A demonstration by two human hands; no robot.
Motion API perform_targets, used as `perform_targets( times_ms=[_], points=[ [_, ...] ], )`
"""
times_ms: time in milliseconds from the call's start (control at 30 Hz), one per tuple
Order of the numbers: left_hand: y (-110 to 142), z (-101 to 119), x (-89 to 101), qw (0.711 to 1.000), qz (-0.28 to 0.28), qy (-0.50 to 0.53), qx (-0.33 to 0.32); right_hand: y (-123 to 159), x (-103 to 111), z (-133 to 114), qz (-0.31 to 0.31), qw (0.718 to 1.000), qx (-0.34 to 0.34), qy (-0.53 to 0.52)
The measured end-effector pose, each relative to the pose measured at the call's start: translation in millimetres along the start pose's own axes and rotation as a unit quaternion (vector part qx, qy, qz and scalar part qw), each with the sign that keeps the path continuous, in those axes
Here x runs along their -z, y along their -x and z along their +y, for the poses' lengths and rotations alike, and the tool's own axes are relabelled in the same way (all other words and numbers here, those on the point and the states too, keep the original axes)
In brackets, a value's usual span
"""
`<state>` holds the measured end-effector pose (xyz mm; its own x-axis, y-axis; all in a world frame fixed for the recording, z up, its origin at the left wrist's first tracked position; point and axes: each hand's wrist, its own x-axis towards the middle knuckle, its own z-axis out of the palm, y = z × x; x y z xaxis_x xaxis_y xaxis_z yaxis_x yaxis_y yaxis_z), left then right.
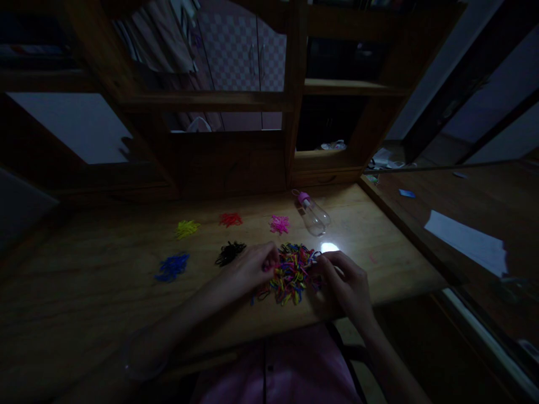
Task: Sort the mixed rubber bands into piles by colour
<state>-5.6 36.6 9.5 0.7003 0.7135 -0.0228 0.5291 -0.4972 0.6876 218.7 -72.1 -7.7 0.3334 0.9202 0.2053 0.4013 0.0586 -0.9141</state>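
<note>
A mixed heap of small coloured rubber bands (290, 275) lies on the wooden desk in front of me. My left hand (259, 265) is at the heap's left edge, its fingers curled together; what they hold, if anything, is too small to make out. On the right side, my right hand (347, 280) pinches thumb and forefinger at a dark and whitish rubber band (316, 256). Single-colour piles lie beyond and to the left: black bands (229, 253), blue bands (172, 266), yellow bands (186, 228), red bands (231, 219) and pink bands (279, 224).
A clear bottle with a pink cap (314, 216) lies on its side behind the heap. Wooden shelving (210, 101) rises at the desk's back. Further right, a white paper sheet (467, 241) lies on a lower brown surface. The desk's front edge is close to my body.
</note>
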Motion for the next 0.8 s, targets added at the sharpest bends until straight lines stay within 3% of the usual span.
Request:
perform_targets(
  times_ms=[133, 367, 667, 800],
  points=[
    [-1.5, -2.6, 1.5, 0.997, 0.005, 0.082, 0.013, 0.0, 0.4, -0.3, -0.002, 1.0, 0.002, -0.002],
    [-1.9, 0.1, 11.0, 0.965, -0.04, 0.253, 0.056, -0.3, 1.5, -2.1, -0.006, 1.0, 0.005, 0.001],
    [0.2, 2.1, 17.3, 0.89, -0.085, 0.426, 0.137, 0.3, 1.1, -3.5, 0.001, 0.999, 0.023, 0.023],
    [-1.6, 3.2, 17.1, 0.867, -0.079, 0.465, 0.163, -1.4, 0.2, -8.3, 0.008, 0.999, 0.032, 0.023]
  ],
)
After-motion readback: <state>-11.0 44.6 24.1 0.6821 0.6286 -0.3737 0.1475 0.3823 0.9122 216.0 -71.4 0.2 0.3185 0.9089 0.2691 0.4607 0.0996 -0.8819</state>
